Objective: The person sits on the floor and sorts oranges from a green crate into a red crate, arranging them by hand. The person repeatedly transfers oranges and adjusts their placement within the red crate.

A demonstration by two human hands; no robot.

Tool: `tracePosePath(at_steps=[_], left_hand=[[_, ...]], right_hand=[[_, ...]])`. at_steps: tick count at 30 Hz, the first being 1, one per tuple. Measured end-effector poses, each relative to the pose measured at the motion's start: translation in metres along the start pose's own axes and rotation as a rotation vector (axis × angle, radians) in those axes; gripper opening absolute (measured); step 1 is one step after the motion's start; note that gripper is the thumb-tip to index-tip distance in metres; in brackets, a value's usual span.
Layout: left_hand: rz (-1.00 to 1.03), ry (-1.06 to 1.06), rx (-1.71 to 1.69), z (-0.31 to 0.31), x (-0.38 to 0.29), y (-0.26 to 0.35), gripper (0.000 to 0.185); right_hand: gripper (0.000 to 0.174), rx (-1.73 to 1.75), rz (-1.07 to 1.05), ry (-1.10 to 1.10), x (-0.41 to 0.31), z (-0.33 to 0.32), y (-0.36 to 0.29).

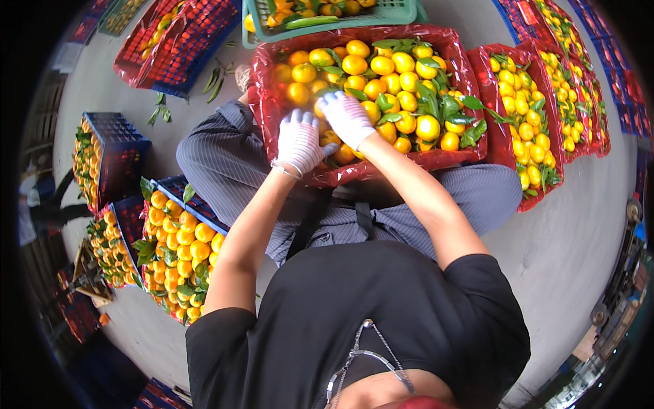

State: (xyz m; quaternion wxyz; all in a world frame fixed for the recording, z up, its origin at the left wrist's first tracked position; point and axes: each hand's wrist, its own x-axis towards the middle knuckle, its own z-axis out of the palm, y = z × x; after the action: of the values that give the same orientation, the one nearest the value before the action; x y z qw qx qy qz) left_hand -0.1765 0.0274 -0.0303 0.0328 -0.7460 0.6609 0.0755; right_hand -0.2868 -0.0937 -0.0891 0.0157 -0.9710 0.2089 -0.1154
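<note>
In front of me is a crate lined with red plastic film [462, 56], filled with orange-yellow mandarins [382, 65] and green leaves. My left hand [301, 140], in a white striped knit glove, lies over the crate's near left part. Its fingers and thumb are apart, touching the fruit, and no mandarin shows in its grasp. Beside it, my right hand [346, 115], gloved alike, reaches left across the mandarins with its fingers bent downward. Its fingertips are blurred, and the palm hides whatever is under it, so a hold cannot be made out.
A green plastic basket [337, 31] of mandarins adjoins the crate's far side. Red-lined crates of mandarins [526, 130] stand right. At left are a blue crate [120, 135], another heaped with mandarins [186, 243], and a red-lined one [176, 51]. Loose leaves [214, 84] lie on the floor.
</note>
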Motion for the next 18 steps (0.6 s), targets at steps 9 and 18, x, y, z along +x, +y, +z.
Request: tracePosePath(at_steps=[9, 18], left_hand=[[-0.049, 0.448, -0.485, -0.007, 0.003, -0.016, 0.045], [0.206, 0.251, 0.333, 0.016, 0.056, 0.046, 0.026]], right_hand=[[0.034, 0.795, 0.300, 0.081, -0.036, -0.089, 0.070], [0.044, 0.227, 0.137, -0.329, -0.084, -0.086, 0.011]])
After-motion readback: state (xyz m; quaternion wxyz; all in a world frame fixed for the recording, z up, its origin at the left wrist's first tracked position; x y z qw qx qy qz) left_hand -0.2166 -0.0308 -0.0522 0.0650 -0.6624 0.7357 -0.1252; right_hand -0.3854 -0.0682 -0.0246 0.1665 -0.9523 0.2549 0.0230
